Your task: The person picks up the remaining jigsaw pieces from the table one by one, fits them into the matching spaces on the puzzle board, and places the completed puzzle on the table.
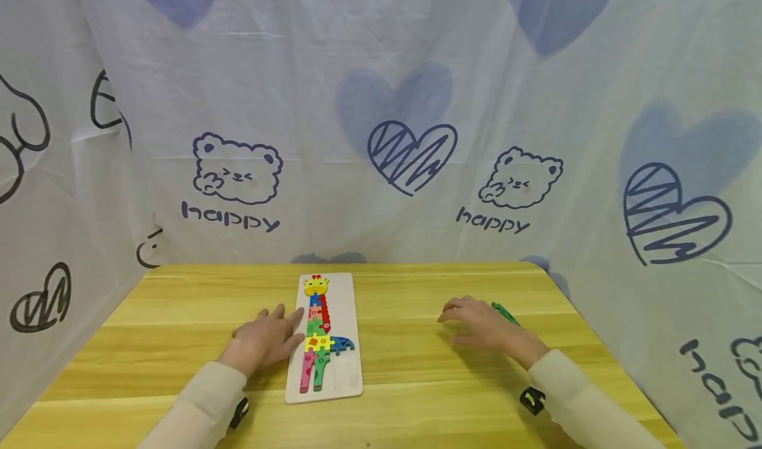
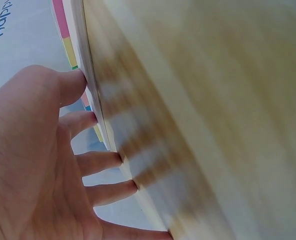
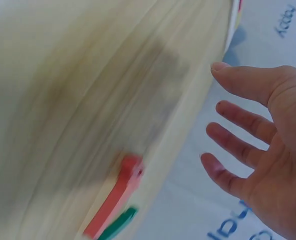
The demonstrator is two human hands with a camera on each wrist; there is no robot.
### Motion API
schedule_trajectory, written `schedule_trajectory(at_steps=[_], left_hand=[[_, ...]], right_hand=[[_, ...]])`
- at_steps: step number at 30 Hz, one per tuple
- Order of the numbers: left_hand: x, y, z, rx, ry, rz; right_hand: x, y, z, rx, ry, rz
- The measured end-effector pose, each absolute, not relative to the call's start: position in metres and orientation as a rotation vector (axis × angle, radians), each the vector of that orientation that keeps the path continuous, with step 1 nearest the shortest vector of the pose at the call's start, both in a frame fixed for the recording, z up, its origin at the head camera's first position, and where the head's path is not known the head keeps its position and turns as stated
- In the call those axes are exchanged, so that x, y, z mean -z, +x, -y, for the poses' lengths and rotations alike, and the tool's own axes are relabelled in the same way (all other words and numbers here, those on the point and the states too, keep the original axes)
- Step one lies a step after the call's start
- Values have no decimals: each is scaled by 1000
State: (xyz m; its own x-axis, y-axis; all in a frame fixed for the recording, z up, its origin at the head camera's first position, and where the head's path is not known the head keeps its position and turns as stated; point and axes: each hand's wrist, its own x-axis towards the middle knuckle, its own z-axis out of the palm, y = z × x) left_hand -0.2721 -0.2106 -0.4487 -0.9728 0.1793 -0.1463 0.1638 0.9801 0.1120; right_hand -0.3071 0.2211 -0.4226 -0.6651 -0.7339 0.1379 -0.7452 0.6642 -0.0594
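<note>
A white giraffe puzzle board lies lengthwise on the table, left of the middle. On it sit a yellow head piece, a red mane piece, a yellow body piece, a blue piece, and pink and green legs. Spread along the board's left edge is my left hand, thumb and forefinger at the rim, other fingertips at the tabletop. My right hand hovers over the table at the right, fingers loosely bent, holding nothing. A red puzzle piece and a green piece lie near it; the hand hides the red one in the head view.
The wooden table reaches back to a white curtain printed with bears and hearts. More curtain hangs close along the left and right sides. Dark wrist cameras hang below both cuffs.
</note>
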Motion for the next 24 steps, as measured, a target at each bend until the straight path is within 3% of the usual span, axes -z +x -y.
schedule_trajectory(at_steps=[14,24], left_hand=[[448,-273,211,-154,255,-2967],[449,-272,211,-170,242,-2969]], right_hand=[[432,-312,-282,-218,1221,2770],[439,-314,-298,-288,1231,2795]])
